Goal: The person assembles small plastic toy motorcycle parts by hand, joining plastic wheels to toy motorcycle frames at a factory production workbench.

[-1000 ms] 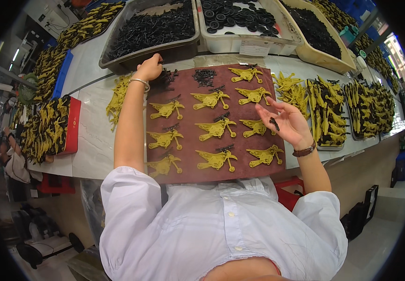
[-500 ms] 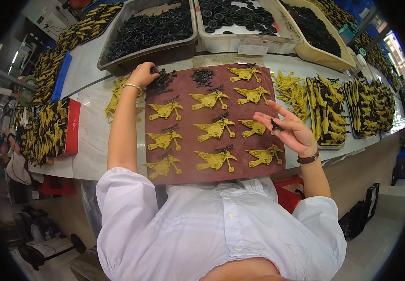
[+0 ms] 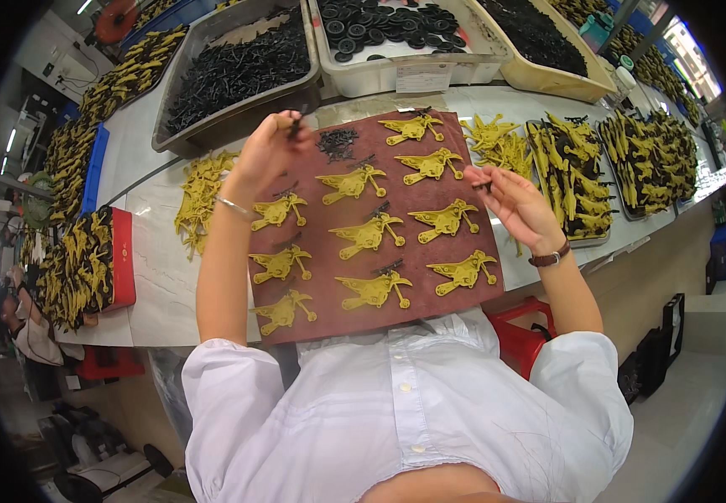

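A brown board (image 3: 480, 251) lies on the white table and carries several yellow plastic figures (image 3: 369, 235) in rows. My left hand (image 3: 269, 151) hovers over the board's far left corner, pinching small black parts (image 3: 295, 127). A small heap of black parts (image 3: 338, 142) sits on the board just right of that hand. My right hand (image 3: 514, 201) is raised over the board's right edge and holds a small black part (image 3: 482, 186) between its fingertips.
A grey tray of black parts (image 3: 237, 71), a white bin of black rings (image 3: 396, 33) and a yellow bin (image 3: 547, 42) stand behind the board. Loose yellow figures (image 3: 199, 197) lie left; trays of them (image 3: 572, 172) stand right. A person (image 3: 23, 323) is at far left.
My left hand has lifted off the table's far left with black parts in its fingers. My right hand rose from the board's lower right to its right edge.
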Motion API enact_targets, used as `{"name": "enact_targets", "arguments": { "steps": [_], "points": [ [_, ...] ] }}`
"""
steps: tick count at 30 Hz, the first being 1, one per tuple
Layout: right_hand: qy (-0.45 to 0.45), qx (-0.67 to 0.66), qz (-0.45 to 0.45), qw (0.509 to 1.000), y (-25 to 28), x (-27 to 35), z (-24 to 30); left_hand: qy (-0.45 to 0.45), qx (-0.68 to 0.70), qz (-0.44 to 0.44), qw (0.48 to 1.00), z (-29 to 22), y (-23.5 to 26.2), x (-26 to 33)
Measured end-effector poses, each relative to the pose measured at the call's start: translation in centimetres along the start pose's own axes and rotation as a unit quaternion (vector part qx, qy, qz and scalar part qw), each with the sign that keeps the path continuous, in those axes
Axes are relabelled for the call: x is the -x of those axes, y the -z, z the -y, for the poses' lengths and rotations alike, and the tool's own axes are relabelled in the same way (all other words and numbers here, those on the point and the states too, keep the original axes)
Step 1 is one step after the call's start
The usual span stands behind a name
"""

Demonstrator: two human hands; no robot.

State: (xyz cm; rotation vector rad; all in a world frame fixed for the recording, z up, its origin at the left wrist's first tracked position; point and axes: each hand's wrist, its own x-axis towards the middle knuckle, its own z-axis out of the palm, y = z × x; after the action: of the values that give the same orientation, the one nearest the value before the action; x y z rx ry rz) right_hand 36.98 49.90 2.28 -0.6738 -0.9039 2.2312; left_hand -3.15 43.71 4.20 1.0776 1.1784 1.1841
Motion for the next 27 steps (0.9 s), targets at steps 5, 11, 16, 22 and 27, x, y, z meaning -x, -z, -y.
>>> {"name": "enact_targets", "arguments": {
  "steps": [5, 11, 16, 22, 27],
  "points": [
    [-0.044, -0.104, 0.047, 0.992, 0.5, -0.4, -0.3, 0.073, 0.406, 0.214, 0.886, 0.0, -6.5, -0.6],
    [-0.027, -0.016, -0.012, 0.999, 0.7, -1.2, -0.5, 0.082, 0.392, 0.153, 0.904, 1.6, -6.6, -0.5],
    [-0.018, 0.031, -0.044, 0.998, 1.3, -0.6, -0.3, 0.006, -0.021, -0.175, 0.984, 1.6, -1.4, 0.1],
    [-0.026, 0.034, -0.046, 0.998, 1.4, -1.3, -0.8, -0.037, -0.493, -0.327, 0.806, 3.9, 6.3, 0.1],
    [-0.017, 0.041, -0.024, 0.999, 0.9, -2.2, -0.8, 0.015, -0.510, -0.312, 0.802, 5.2, 6.8, -1.3]
  ]
}}
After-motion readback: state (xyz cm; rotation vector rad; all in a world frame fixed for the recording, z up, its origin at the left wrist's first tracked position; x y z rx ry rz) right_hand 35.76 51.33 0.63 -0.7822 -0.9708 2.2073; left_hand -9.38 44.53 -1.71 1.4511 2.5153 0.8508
